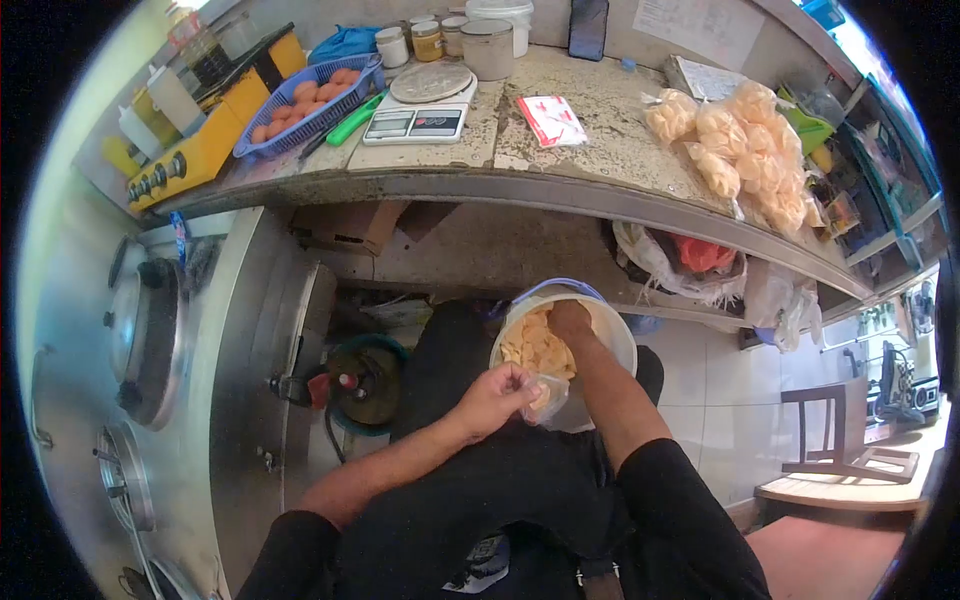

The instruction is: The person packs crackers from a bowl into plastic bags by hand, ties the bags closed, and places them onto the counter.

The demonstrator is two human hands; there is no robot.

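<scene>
Between my knees stands a white bucket [622,352] holding pale yellow chip-like pieces [535,345]. My left hand [492,400] pinches the edge of a small clear plastic bag [548,402] over the bucket's near rim. A few of the pale pieces appear to be inside that bag. Down in the bucket, my right hand [570,320] reaches into the pieces at the far side; its fingers are hidden, so what they hold does not show.
Filled clear bags [755,150] are piled on the counter [600,110] at right. A kitchen scale [418,122], a red-and-white packet [552,121] and a blue basket [310,105] of eggs are also there. A teal basin [370,385] stands left of my legs, a wooden chair [850,430] at right.
</scene>
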